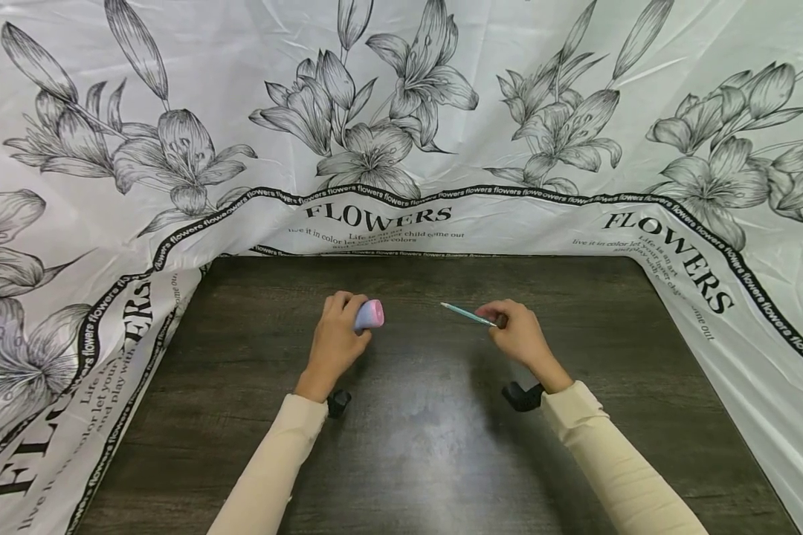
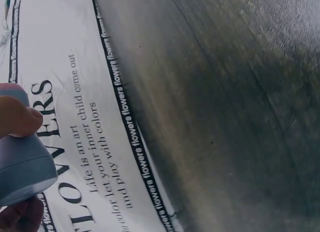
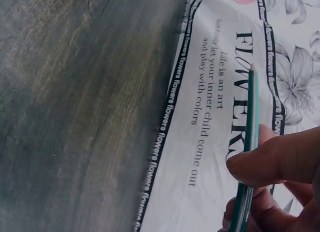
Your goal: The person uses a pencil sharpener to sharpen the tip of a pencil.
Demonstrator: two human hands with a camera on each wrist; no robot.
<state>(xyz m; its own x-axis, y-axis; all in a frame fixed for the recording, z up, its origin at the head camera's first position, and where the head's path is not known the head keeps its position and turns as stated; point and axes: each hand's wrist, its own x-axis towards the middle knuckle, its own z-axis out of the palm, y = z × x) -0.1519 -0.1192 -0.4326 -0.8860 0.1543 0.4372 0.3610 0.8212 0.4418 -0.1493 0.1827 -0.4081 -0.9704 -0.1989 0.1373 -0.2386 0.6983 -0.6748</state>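
Head view looks forward and down across a table; closer wrist views (both tilted) share the printed cloth beyond.

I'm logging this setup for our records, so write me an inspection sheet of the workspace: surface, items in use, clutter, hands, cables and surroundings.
Surface: dark wood-grain table, with a glare patch in front.
Items in use: lavender-blue object with a pink end; teal pencil, its tip towards that object.
Clutter: nothing seen.
Hands: left hand grips the lavender-blue object; right hand pinches the teal pencil. A black device shows beside the left wrist and another beside the right.
Cables: nothing seen.
Surroundings: white cloth printed with flowers and lettering, along the table's far edge and both sides.
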